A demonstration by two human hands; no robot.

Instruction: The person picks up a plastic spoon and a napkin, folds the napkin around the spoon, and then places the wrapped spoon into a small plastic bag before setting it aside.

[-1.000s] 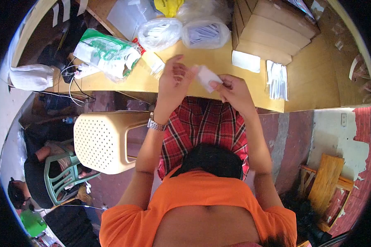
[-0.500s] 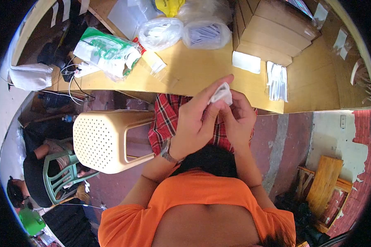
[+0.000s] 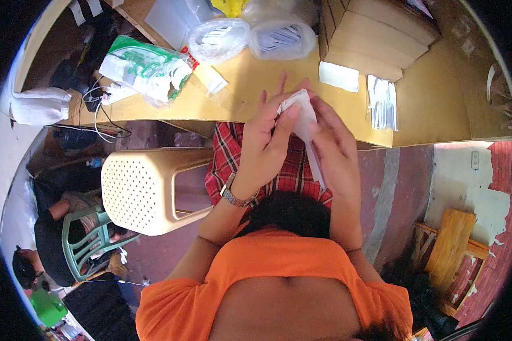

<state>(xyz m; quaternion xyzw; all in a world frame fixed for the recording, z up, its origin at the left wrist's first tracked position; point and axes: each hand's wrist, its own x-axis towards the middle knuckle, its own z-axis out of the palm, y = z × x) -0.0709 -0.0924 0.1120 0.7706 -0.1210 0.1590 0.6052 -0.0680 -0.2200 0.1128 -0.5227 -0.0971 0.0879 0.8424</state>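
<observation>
My left hand [image 3: 264, 133], with a watch on its wrist, pinches the upper end of a folded white paper [image 3: 302, 113] between thumb and fingers. On the other side, my right hand [image 3: 337, 142] is closed around the same paper, its fingers bent along the edge. A narrow length of the paper hangs down beside my right palm. Both hands are over my lap, in front of the table's near edge. A flat white sheet [image 3: 338, 77] and a bundle of thin folded white strips [image 3: 382, 102] lie on the table to the right.
On the wooden table [image 3: 267, 77] are two clear plastic bags of white strips [image 3: 217, 41] [image 3: 283, 41], a green-and-white plastic pack [image 3: 145, 68] and cardboard boxes [image 3: 375, 37]. A cream stool [image 3: 136, 193] stands left. Behind it, a person [image 3: 51, 244] is near a green chair [image 3: 88, 244].
The white paper, a small bunched piece at my fingertips before, now shows a longer strip hanging down. My right hand has shifted along it, and the left fingers have spread upward.
</observation>
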